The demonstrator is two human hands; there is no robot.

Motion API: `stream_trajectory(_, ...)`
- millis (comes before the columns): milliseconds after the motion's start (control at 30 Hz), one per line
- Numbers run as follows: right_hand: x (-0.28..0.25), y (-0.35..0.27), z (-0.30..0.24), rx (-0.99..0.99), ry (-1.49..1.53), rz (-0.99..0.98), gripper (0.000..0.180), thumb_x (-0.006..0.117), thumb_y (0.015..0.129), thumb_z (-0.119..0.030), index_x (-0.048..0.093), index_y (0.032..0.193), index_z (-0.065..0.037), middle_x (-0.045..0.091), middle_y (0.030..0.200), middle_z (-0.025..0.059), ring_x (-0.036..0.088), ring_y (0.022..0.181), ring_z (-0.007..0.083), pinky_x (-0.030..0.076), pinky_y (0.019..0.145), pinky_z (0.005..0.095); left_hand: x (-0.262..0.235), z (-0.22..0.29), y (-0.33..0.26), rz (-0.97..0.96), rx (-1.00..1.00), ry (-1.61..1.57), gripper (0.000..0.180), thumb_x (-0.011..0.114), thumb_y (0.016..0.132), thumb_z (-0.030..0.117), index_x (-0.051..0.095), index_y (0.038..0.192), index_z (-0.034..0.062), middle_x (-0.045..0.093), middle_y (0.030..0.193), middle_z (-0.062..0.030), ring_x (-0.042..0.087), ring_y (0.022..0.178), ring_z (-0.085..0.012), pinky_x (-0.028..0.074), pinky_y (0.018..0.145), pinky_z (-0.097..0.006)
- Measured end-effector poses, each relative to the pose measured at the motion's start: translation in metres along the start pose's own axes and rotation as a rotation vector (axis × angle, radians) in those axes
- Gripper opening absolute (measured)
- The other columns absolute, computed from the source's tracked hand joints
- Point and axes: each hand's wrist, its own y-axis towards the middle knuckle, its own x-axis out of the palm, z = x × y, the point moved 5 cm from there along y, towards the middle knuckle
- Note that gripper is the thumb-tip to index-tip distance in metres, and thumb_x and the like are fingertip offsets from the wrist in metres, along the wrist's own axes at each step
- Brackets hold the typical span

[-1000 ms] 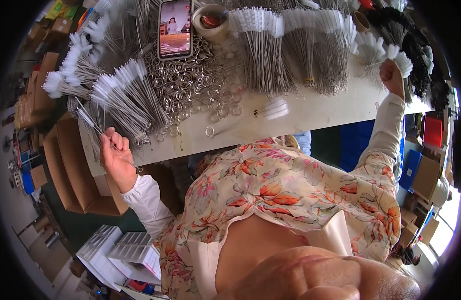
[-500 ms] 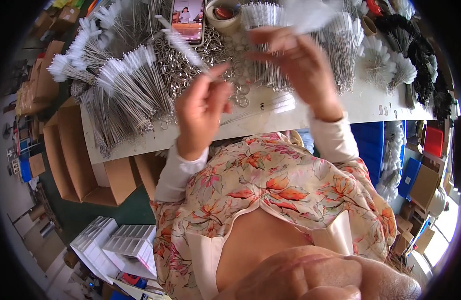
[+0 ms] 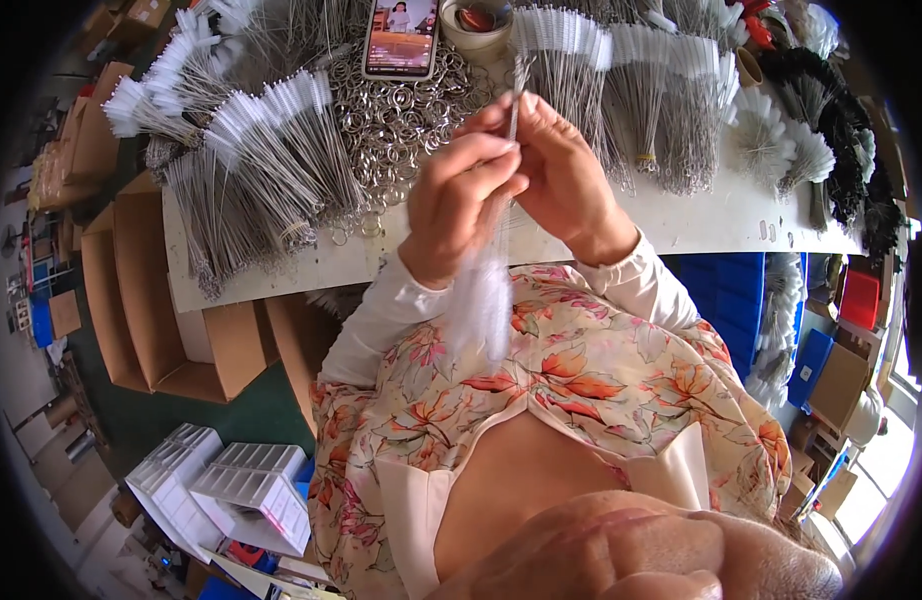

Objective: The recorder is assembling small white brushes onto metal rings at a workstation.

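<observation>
In front of my chest, my left hand (image 3: 459,205) and my right hand (image 3: 566,175) meet over the table's front edge. My left hand is closed around thin wire-handled brushes (image 3: 486,305). Their white bristle ends hang toward my blouse, blurred by motion, and I cannot tell how many there are. The metal handle ends (image 3: 522,75) stick up between the hands, pinched by the fingers of my right hand. Just beyond lies a heap of metal split rings (image 3: 396,125). A bundle of similar brushes (image 3: 561,75) lies beyond my right hand.
More brush bundles (image 3: 281,150) cover the table's left side. A phone (image 3: 401,40) and a round tub (image 3: 476,40) stand behind the rings. Black brushes (image 3: 831,130) lie far right. Cardboard boxes (image 3: 171,300) stand left of the table, blue bins (image 3: 726,300) below its right side.
My hands have come together, the right one closing on the handles. The brush in my left hand has swung from pointing away to hanging toward me. Brushes lying on the table are gone from there.
</observation>
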Motion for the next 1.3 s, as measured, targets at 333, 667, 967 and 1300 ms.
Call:
stream_trajectory(333, 0.002, -0.021, -0.042, -0.047, -1.253, -0.016, 0.013, 0.055, 0.09, -0.013, 0.062, 0.093, -0.003, 0.062, 0.077, 0.0044, 0.059, 0.067, 0.0131, 0.047, 0.058, 0.0255, -0.04, -0.016, 0.023, -0.052, -0.004, 0.087, 0.085, 0.066, 0.081, 0.037, 0.02, 0.14, -0.0037, 0.041, 0.129, -0.0196, 0.052, 0.108, -0.0268, 0.045, 0.09, -0.038)
stream_trajectory(667, 0.01, -0.05, -0.027, 0.141, -0.938, -0.111, 0.016, 0.053, 0.092, -0.014, 0.06, 0.093, 0.001, 0.056, 0.07, 0.0001, 0.05, 0.062, 0.0075, 0.041, 0.054, 0.0239, -0.005, 0.008, -0.001, -0.331, -0.112, -0.083, 0.014, 0.07, 0.076, 0.011, 0.062, 0.087, 0.0066, 0.059, 0.088, -0.0064, 0.058, 0.081, -0.0212, 0.047, 0.068, -0.032)
stream_trajectory(967, -0.037, -0.088, -0.04, 0.113, -1.53, -0.107, 0.007, 0.057, 0.082, -0.009, 0.063, 0.083, -0.004, 0.063, 0.072, 0.0107, 0.061, 0.062, 0.0248, 0.047, 0.057, 0.0357, -0.017, -0.006, -0.041, -0.21, -0.199, 0.187, 0.025, 0.072, 0.077, 0.015, 0.06, 0.096, 0.0038, 0.061, 0.074, -0.0043, 0.057, 0.061, -0.0147, 0.046, 0.055, -0.027)
stream_trajectory(1300, -0.045, -0.092, -0.011, -0.128, -1.583, 0.069, 0.008, 0.064, 0.08, -0.016, 0.064, 0.08, -0.008, 0.061, 0.075, 0.0092, 0.061, 0.065, 0.0297, 0.048, 0.056, 0.0365, -0.032, -0.046, -0.116, -0.273, -0.668, 0.558, 0.018, 0.066, 0.081, 0.019, 0.06, 0.082, 0.0019, 0.058, 0.064, -0.007, 0.055, 0.049, -0.016, 0.044, 0.049, -0.029)
